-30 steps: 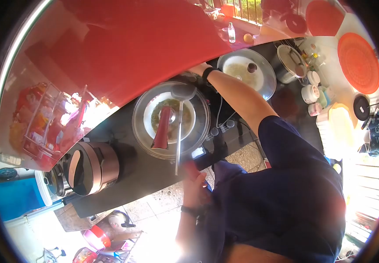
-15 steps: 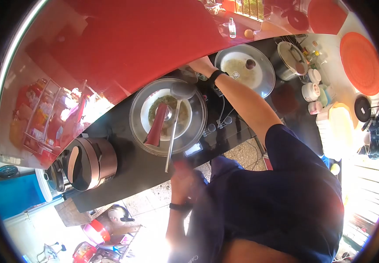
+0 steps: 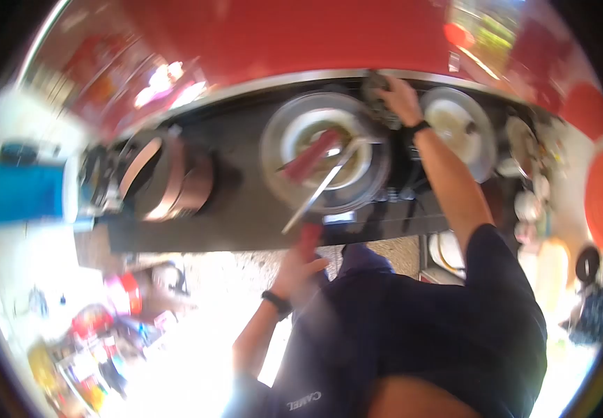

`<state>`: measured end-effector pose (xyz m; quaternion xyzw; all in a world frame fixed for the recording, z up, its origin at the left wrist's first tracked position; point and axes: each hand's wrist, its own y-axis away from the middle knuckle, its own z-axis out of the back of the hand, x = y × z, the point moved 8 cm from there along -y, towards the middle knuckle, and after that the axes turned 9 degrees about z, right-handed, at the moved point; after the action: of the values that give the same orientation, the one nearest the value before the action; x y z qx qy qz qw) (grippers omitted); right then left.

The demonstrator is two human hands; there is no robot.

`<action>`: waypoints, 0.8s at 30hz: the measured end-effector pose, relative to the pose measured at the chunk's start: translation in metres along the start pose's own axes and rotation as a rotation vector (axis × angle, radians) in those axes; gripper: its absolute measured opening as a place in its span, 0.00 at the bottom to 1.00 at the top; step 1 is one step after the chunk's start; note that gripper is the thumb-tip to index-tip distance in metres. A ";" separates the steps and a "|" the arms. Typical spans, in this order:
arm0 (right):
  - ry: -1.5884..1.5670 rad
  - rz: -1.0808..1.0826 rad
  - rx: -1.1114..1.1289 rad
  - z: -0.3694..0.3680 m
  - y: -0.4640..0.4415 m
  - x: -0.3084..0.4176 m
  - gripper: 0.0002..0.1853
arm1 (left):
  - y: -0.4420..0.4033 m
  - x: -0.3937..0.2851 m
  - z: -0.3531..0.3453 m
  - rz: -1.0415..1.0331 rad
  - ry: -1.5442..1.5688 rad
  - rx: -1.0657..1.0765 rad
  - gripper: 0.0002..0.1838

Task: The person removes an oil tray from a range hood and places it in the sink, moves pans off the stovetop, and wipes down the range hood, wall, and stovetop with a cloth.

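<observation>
My left hand [image 3: 293, 273] is closed around a blurred red handle-like piece [image 3: 308, 240] at the counter's front edge; what it belongs to is unclear. My right hand [image 3: 400, 101] reaches to the back of the counter, fingers curled on a dark grey bundle that looks like a cloth [image 3: 378, 97]. Between the hands is a wide round pan [image 3: 273, 164] with a pale inner area. A long metal-handled ladle [image 3: 319, 191] lies across it, its bowl blurred. Beside the ladle, a dark red tapered handle [image 3: 312, 157] slants over the pan.
A second round pan [image 3: 483, 150] stands to the right of my right forearm. Further right are a metal pot [image 3: 521, 143] and several jars [image 3: 527, 207]. At left a pinkish-brown cooker [image 3: 193, 174] stands on the black counter [image 3: 239, 230]. Red glossy cabinets [image 3: 301, 42] overhang the back.
The view has swung, and the counter now lies level. My right hand has moved to the right with the grey bundle, between the two pans. My left hand still grips the red piece.
</observation>
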<state>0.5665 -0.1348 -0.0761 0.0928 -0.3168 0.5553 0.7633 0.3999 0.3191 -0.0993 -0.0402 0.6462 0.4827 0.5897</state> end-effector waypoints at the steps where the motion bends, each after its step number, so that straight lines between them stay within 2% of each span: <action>1: 0.044 0.018 0.020 -0.012 -0.004 -0.012 0.24 | -0.003 0.019 0.001 -0.024 0.079 -0.067 0.18; 2: 0.075 0.130 0.004 -0.017 -0.009 -0.019 0.30 | 0.001 0.010 0.003 -0.051 0.079 -0.076 0.18; 3: 0.029 0.146 0.053 -0.030 -0.017 -0.038 0.37 | -0.003 0.025 0.001 -0.010 0.111 -0.064 0.19; 4: 0.079 0.147 0.064 -0.023 -0.013 -0.021 0.42 | -0.001 0.022 0.002 -0.014 0.114 -0.066 0.19; 5: 0.093 0.138 -0.056 -0.014 -0.013 -0.018 0.40 | 0.002 0.022 0.009 -0.007 0.123 -0.112 0.19; 6: 0.171 0.193 -0.133 -0.009 -0.023 -0.026 0.38 | 0.003 0.021 0.008 0.002 0.146 -0.058 0.20; 7: 0.217 0.275 -0.093 -0.002 -0.024 -0.028 0.34 | 0.002 0.020 0.002 0.007 0.171 0.009 0.20; 8: -0.530 0.009 -0.182 0.020 0.002 0.008 0.26 | 0.000 0.028 0.001 0.000 0.185 -0.007 0.20; 9: -0.598 -0.121 -0.115 0.044 0.033 0.065 0.19 | -0.004 0.042 -0.002 -0.011 0.128 -0.022 0.20; 10: -0.698 -0.057 -0.071 0.061 0.072 0.131 0.18 | -0.005 0.050 -0.003 -0.022 0.068 -0.037 0.21; 11: -0.666 0.015 0.281 0.052 0.100 0.152 0.19 | -0.002 0.052 -0.003 -0.025 0.075 -0.051 0.21; 12: -0.641 0.094 0.525 0.041 0.143 0.191 0.21 | 0.000 0.049 -0.005 -0.033 0.091 -0.021 0.21; 13: -0.756 0.094 0.686 0.029 0.189 0.224 0.20 | 0.001 0.048 -0.006 -0.042 0.102 0.006 0.21; 14: -0.819 -0.106 0.936 -0.002 0.232 0.215 0.17 | 0.002 0.046 -0.004 -0.049 0.100 -0.015 0.21; 15: -0.954 -0.252 0.959 -0.031 0.272 0.202 0.20 | 0.001 0.042 -0.004 -0.092 0.041 -0.026 0.21; 17: -0.835 -0.454 0.826 -0.082 0.322 0.172 0.27 | -0.003 0.043 -0.006 -0.139 -0.021 -0.054 0.20; 19: -1.371 -0.773 0.681 -0.119 0.341 0.172 0.25 | 0.002 0.033 -0.002 -0.234 -0.021 -0.158 0.19; 20: -1.365 -0.770 0.686 -0.132 0.345 0.172 0.25 | 0.000 0.032 -0.006 -0.164 -0.073 -0.099 0.18; 22: -1.675 -0.824 0.491 -0.151 0.328 0.196 0.21 | 0.000 0.033 -0.004 -0.154 -0.089 -0.114 0.18; 24: -1.699 -0.785 0.466 -0.166 0.313 0.205 0.17 | -0.005 0.037 -0.008 -0.138 -0.100 -0.132 0.18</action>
<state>0.3834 0.2234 -0.1520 0.7124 -0.5916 0.0570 0.3731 0.3864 0.3304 -0.1328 -0.0994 0.5785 0.4838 0.6491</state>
